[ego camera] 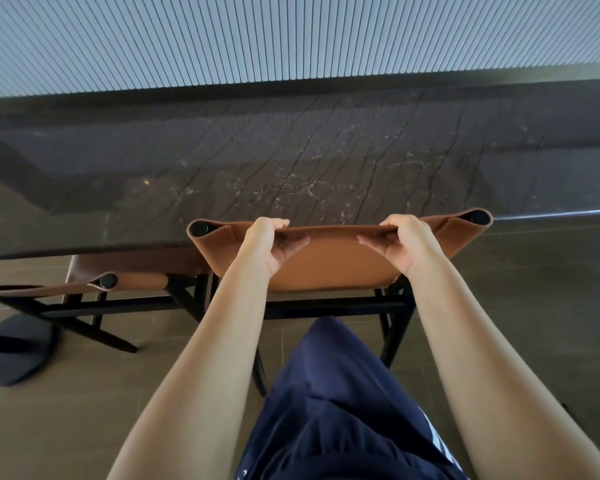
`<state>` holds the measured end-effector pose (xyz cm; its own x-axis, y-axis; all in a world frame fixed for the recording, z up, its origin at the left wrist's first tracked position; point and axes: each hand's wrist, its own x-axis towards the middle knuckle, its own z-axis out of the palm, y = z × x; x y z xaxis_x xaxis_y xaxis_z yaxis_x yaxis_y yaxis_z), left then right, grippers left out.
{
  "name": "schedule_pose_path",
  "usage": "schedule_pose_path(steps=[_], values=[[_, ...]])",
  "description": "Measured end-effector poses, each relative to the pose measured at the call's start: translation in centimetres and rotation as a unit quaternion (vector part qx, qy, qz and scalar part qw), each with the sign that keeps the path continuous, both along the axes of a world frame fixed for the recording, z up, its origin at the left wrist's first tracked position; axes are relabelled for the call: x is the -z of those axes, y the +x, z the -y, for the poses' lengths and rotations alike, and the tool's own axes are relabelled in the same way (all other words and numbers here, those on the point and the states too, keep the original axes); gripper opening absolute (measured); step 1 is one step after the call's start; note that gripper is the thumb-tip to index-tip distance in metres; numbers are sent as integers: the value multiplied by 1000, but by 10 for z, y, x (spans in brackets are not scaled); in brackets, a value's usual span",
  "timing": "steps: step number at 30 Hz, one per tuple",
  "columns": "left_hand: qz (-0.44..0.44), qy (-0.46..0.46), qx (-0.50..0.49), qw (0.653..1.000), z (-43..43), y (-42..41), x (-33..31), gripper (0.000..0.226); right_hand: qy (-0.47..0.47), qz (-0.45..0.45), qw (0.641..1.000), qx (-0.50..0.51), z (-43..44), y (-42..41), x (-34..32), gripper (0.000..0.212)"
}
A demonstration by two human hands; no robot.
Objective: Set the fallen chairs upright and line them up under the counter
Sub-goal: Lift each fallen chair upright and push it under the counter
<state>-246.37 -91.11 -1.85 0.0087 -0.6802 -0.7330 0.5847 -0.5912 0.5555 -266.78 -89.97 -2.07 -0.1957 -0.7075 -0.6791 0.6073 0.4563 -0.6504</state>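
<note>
Chairs stood upright at the dark stone counter point(291, 161): one chair point(333, 261) at mid-frame, its tan back against the counter's near edge, and a second chair point(125, 280) at the left, its seat tucked under the counter. The left hand point(274, 242) and the right hand point(400, 242) both gripped the top edge of the middle chair's back, fingers curled over it and thumbs underneath. Dark shorts point(329, 410) filled the lower middle of the frame.
</note>
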Motion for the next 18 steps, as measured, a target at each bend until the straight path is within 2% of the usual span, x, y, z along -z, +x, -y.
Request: schedule_pose_path(steps=[5,10,18], values=[[-5,5,-5,1000,-9,-2,3,13,-1,9,1000,9,-9,0,2,19],[6,-7,-25,1000,-26,-8,9,20,-14,27,999,30,-25,0,6,32],[13,-9,-24,1000,-37,5,28,17,-1,28,999,17,-37,8,23,26]])
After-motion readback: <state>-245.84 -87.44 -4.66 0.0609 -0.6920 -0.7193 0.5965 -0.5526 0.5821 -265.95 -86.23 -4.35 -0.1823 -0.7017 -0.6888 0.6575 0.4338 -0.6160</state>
